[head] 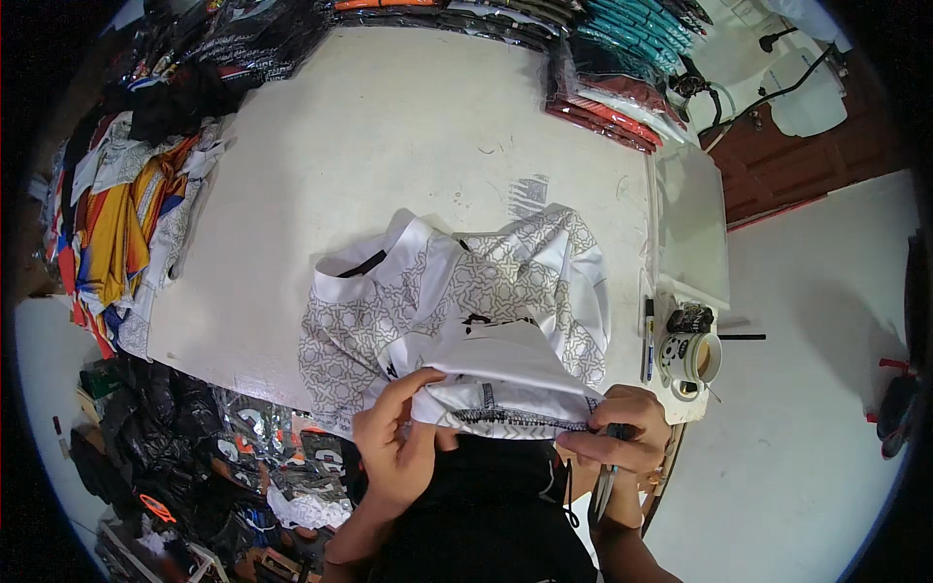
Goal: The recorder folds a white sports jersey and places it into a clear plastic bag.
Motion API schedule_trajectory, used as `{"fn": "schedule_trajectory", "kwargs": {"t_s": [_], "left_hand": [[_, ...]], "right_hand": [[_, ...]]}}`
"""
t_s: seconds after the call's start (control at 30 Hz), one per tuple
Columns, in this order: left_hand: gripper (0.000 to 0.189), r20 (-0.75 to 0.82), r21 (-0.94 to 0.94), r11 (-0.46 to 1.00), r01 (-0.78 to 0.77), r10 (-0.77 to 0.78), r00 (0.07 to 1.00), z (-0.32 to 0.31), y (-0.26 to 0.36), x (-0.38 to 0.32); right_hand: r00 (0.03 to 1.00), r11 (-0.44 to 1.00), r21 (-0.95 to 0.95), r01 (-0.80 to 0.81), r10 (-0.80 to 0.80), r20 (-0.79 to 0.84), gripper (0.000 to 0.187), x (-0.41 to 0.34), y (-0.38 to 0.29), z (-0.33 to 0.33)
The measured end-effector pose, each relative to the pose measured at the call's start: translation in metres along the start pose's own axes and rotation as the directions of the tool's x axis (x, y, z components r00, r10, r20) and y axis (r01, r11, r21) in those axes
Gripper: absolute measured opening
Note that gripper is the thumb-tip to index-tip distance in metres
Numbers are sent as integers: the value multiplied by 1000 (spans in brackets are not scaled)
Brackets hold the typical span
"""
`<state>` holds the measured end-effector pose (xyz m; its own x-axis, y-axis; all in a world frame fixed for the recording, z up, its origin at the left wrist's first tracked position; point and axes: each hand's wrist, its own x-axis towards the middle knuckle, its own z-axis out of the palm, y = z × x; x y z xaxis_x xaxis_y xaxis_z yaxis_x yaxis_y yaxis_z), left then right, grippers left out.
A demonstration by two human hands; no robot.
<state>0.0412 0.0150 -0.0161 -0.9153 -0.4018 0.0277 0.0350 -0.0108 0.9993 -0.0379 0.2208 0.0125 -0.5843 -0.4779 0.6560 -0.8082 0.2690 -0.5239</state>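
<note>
A white garment (466, 291) with a grey geometric pattern and a plain collar lies bunched on the white table before me. Its near edge is lifted and turned so that an inside seam with dark overlock stitching shows. My left hand (401, 430) pinches this edge between thumb and fingers. At the other end of the seam, my right hand (619, 430) grips the fabric and also carries small metal thread snips (603, 490), which point down towards me. Part of the snips is hidden by the fingers.
The white table (437, 109) bears patterned clothes (131, 211) at left and bagged folded garments (605, 109) at far right. A mug of drink (689, 358) stands by the right edge, near a marker pen (649, 340). Black plastic bags (168, 415) lie below left.
</note>
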Motion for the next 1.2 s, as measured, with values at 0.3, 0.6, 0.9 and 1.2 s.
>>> {"fn": "schedule_trajectory", "kwargs": {"t_s": [0.3,0.6,0.9,1.2], "left_hand": [[47,291,-779,553,296,-100,952,9,-8,5],[44,213,-572,779,259,-163,963,21,3,5],[44,206,-420,887,193,-113,972,22,14,1],[49,174,-635,722,275,-213,961,32,13,7]], "right_hand": [[999,998,-50,46,-47,-11,24,-8,-4,1],[985,973,156,-170,163,57,23,-1,-6,1],[782,753,389,-531,612,-117,80,-1,-9,9],[778,728,327,-602,628,34,69,3,-23,4]]}}
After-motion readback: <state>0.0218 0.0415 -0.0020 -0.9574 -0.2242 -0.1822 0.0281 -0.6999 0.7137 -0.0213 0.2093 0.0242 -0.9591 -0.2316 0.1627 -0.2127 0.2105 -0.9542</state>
